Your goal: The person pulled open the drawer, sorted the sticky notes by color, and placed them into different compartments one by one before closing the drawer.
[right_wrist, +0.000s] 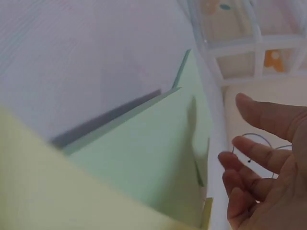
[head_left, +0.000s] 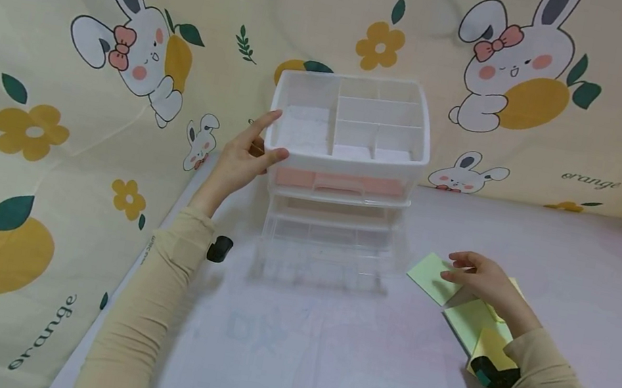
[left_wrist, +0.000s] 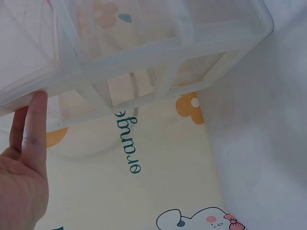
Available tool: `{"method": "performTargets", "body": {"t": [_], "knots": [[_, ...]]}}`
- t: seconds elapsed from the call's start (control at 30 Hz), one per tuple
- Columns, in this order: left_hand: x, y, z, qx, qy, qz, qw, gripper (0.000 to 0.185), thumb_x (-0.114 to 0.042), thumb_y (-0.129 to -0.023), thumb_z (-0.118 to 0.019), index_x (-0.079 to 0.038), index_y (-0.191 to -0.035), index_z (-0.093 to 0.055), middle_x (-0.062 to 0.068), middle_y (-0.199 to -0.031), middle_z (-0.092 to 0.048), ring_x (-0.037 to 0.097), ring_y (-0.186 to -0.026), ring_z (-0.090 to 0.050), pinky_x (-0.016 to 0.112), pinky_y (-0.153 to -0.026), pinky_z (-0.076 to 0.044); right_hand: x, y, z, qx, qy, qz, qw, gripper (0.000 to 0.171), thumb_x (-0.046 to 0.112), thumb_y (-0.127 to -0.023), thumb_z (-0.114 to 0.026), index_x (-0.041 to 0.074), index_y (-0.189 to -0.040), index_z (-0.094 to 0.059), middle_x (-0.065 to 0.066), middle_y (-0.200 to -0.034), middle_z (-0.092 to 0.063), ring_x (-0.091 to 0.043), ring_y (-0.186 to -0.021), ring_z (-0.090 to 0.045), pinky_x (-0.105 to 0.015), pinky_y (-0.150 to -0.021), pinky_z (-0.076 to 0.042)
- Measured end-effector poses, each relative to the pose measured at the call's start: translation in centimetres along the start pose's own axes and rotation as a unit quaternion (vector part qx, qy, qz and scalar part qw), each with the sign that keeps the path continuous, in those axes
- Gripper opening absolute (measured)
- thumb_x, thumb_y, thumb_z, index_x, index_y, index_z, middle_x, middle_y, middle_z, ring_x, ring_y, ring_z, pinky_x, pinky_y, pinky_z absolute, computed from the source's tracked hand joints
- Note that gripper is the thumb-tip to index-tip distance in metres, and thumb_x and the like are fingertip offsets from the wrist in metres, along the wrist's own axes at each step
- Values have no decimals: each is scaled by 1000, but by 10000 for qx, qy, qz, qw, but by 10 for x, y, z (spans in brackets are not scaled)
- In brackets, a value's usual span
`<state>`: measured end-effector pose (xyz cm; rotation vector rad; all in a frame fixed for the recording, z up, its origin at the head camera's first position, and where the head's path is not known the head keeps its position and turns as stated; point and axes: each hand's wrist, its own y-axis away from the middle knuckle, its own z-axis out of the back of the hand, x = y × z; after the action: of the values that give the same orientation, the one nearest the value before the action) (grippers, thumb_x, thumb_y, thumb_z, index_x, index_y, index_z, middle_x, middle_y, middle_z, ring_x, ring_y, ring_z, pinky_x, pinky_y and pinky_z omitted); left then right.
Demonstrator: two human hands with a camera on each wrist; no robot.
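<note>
A clear plastic drawer organiser point(head_left: 422, 149) stands at the back centre of the table, with an open compartment tray on top. Something pink point(head_left: 343, 184) shows through its upper drawer. The lowest drawer point(head_left: 324, 261) is pulled out toward me. My left hand point(head_left: 271, 136) touches the organiser's top left corner, with straight fingers along the side and the thumb across the front rim point(left_wrist: 144, 52). My right hand point(head_left: 455, 267) rests with relaxed fingers on light green paper sheets point(head_left: 427, 276), holding nothing. Yellow sheets point(head_left: 486, 343) lie partly under that forearm.
A cloth backdrop point(head_left: 38, 128) printed with rabbits, oranges and flowers closes in the left and back sides. The table has a pale lilac-white cover point(head_left: 320, 360). Black camera mounts sit on both wrists point(head_left: 219, 249).
</note>
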<state>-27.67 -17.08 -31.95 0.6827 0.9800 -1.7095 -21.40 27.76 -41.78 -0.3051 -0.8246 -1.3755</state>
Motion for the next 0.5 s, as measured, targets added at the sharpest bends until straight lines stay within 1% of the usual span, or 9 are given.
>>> {"method": "performTargets", "body": {"t": [0.07,0.13,0.17,0.23,0.3,0.4,0.5], "knots": [[0,0,0,8,8,10,10000,65,-55,-78,-64,-59,-133,-30,7,-88,-53,20,-79,-58,29,-68,-54,-2,-1,-2,-44,293,3,9996,65,35,-88,-62,-6,-133,-41,-32,-131,-44,-44,-113,-47,-45,-84,-45],[0,0,0,18,7,17,10000,65,-55,-78,-64,-58,-134,-30,7,-89,-53,20,-79,-57,28,-68,-53,-3,-2,-3,-105,657,48,9978,65,35,-86,-65,-7,-131,-44,-33,-128,-47,-46,-112,-48,-53,-87,-41],[0,0,0,22,-2,17,10000,65,-55,-78,-64,-58,-134,-30,7,-89,-53,20,-79,-57,28,-68,-53,-3,-3,-3,-153,883,103,9959,64,35,-85,-66,-7,-129,-46,-33,-126,-49,-47,-110,-49,-55,-87,-38],[0,0,0,21,-14,22,10000,66,-56,-78,-64,-58,-134,-30,7,-90,-53,20,-79,-57,28,-68,-53,-4,-4,-4,-248,1285,235,9911,63,34,-82,-68,-9,-124,-50,-33,-122,-53,-47,-106,-50,-54,-84,-35],[0,0,0,24,-12,29,10000,66,-56,-78,-63,-58,-134,-30,7,-90,-53,20,-79,-57,28,-68,-53,-6,-4,-5,-309,1571,359,9864,62,34,-80,-70,-10,-121,-53,-32,-119,-56,-47,-103,-51,-51,-79,-32],[0,0,0,21,20,43,10000,65,-55,-78,-64,-59,-133,-30,6,-90,-53,19,-80,-57,29,-69,-54,-8,-4,-6,-333,1787,403,9825,64,35,-79,-71,-10,-121,-53,-32,-118,-56,-47,-103,-49,-48,-75,-31],[0,0,0,23,51,37,10000,64,-54,-79,-64,-60,-133,-30,6,-89,-53,20,-80,-57,29,-69,-54,-9,-2,-6,-340,1783,309,9829,67,36,-78,-71,-11,-121,-52,-32,-116,-56,-48,-105,-46,-51,-78,-30]]}}
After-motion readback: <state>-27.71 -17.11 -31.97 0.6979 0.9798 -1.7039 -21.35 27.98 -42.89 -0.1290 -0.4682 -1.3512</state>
